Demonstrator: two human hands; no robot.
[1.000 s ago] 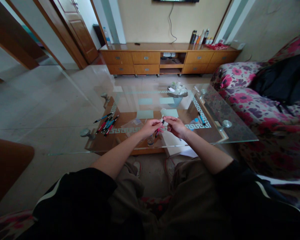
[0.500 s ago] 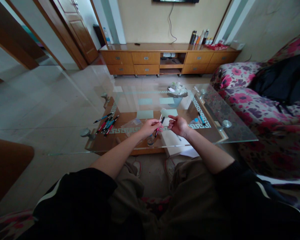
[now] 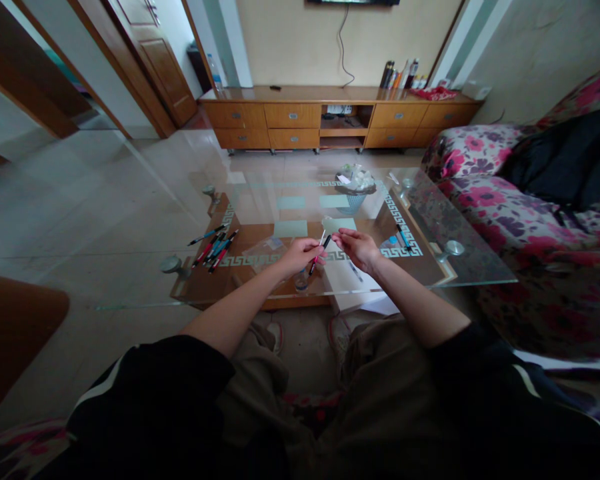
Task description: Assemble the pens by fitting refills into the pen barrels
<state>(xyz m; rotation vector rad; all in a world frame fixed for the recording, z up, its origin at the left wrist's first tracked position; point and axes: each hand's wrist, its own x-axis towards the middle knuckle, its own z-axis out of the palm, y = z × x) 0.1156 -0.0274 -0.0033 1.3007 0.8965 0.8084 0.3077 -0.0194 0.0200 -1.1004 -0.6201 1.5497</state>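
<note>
Over the glass table, my left hand is closed around a black and red pen, which slants up to the right. A thin white stick, like a pen refill, also juts up from its fingers. My right hand is just right of the pen's upper end, its thumb and fingertips drawn together. Whatever may be between those fingertips is too small to make out. Several black, red and blue pens lie in a loose pile at the left of the table.
The glass table has metal supports. A blue pen lies on its right side, near a clear plastic bag and small clear cup around the middle. A waste basket shows beyond; a flowered sofa stands right.
My right hand has turned and its spread fingers have come together, closer to the pen's upper end. My left hand stays almost still with the pen and white stick.
</note>
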